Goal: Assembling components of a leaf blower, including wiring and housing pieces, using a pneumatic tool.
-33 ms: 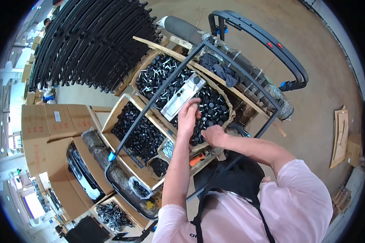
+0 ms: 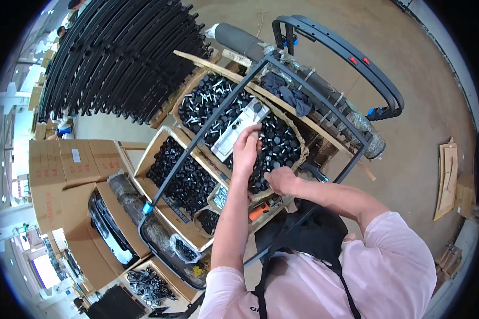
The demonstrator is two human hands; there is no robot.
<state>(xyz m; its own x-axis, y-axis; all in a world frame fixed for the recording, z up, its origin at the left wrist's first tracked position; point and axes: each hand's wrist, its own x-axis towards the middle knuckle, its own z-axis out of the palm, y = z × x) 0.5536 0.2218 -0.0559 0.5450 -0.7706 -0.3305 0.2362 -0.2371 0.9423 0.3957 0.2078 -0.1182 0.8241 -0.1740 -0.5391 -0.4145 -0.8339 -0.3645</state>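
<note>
My left hand (image 2: 245, 149) rests over the near right edge of a silver-white metal block (image 2: 232, 139), its fingers bent together; what they hold, if anything, is hidden. A black round cap (image 2: 257, 107) lies on the block's far end. To the right, my right hand (image 2: 282, 180) is curled closed at the near edge of a heap of black knobs with metal studs (image 2: 280, 146); its grip is hidden from view. The block lies across the cardboard-lined bin (image 2: 304, 152) of these knobs, where more studded knobs (image 2: 206, 101) lie on the block's far left side.
A dark metal frame (image 2: 201, 130) spans above the bins. On the left stands a bin of small black parts (image 2: 178, 173), with an orange-handled tool (image 2: 259, 210) near my forearms. Cardboard boxes (image 2: 64, 159), stacked black bars (image 2: 117, 58) and a black curved frame (image 2: 346, 53) stand around.
My left hand has shifted slightly up along the metal block. My right hand has moved slightly down, still curled at the heap of knobs.
</note>
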